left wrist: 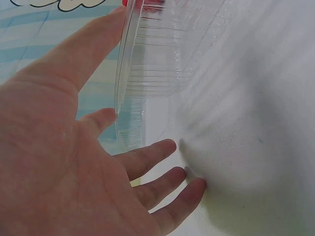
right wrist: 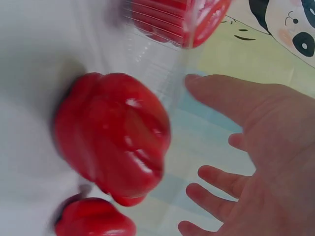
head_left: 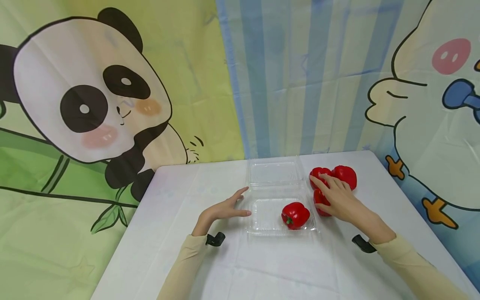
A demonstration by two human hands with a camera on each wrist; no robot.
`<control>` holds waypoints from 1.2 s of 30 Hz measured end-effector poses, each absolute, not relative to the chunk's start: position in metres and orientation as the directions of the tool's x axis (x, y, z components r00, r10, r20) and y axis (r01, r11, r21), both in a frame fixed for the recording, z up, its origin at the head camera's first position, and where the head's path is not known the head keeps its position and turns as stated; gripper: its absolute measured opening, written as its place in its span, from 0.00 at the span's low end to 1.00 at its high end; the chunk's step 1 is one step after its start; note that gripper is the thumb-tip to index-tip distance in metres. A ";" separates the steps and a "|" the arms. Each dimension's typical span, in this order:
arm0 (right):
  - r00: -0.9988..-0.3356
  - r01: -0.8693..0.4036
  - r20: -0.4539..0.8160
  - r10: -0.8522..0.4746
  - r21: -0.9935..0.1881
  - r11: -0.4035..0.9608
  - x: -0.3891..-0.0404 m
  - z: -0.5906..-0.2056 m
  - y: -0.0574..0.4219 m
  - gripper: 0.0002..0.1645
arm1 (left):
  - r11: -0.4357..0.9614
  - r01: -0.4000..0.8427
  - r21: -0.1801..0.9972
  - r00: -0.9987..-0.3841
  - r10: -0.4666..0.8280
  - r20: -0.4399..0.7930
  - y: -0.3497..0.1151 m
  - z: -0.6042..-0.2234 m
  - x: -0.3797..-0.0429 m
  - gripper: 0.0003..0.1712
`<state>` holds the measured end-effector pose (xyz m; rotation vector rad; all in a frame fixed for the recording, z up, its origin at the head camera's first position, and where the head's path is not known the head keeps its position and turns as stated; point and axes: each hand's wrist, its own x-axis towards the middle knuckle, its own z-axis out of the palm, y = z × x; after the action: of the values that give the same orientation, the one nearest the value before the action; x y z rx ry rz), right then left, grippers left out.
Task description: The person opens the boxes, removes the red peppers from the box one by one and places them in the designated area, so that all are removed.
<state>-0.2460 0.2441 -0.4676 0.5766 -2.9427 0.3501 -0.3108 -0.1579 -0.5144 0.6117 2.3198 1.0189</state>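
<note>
A clear plastic clamshell box (head_left: 264, 216) lies open on the table, its lid (head_left: 275, 173) folded back away from me. One red bell pepper (head_left: 296, 215) sits in the right part of its base. My left hand (head_left: 223, 209) is at the box's left side, fingers spread; in the left wrist view the thumb and a fingertip meet the rim, though contact is hard to tell. To the right of the box, my right hand (head_left: 343, 202) hovers with spread fingers over three more red peppers. The nearest pepper (right wrist: 113, 132) shows a gap from the fingers in the right wrist view.
The white table (head_left: 232, 266) has its far edge against a printed curtain (head_left: 277, 83) with a panda and another cartoon figure. Two of the loose peppers stand farther back, including the rear right pepper (head_left: 346, 175). Each wrist wears a black camera strap.
</note>
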 end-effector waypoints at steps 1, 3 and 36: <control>-0.917 -0.392 0.164 -0.364 -0.195 0.899 -0.247 -0.466 0.243 0.61 | 0.615 0.190 0.765 -0.758 0.587 -0.283 -0.158 -0.514 -0.311 0.58; -0.908 -0.411 0.166 -0.384 -0.188 0.892 -0.250 -0.463 0.240 0.60 | 0.617 0.193 0.763 -0.758 0.588 -0.283 -0.158 -0.514 -0.311 0.58; -0.538 -0.843 -0.119 -0.835 0.058 0.535 -0.264 -0.468 0.185 0.65 | 0.623 0.182 0.761 -0.761 0.579 -0.292 -0.158 -0.511 -0.310 0.57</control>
<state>-0.2639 0.1852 -0.4676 1.5434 -2.8184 -0.1742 -0.3104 -0.1578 -0.5115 0.5969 2.3247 1.0095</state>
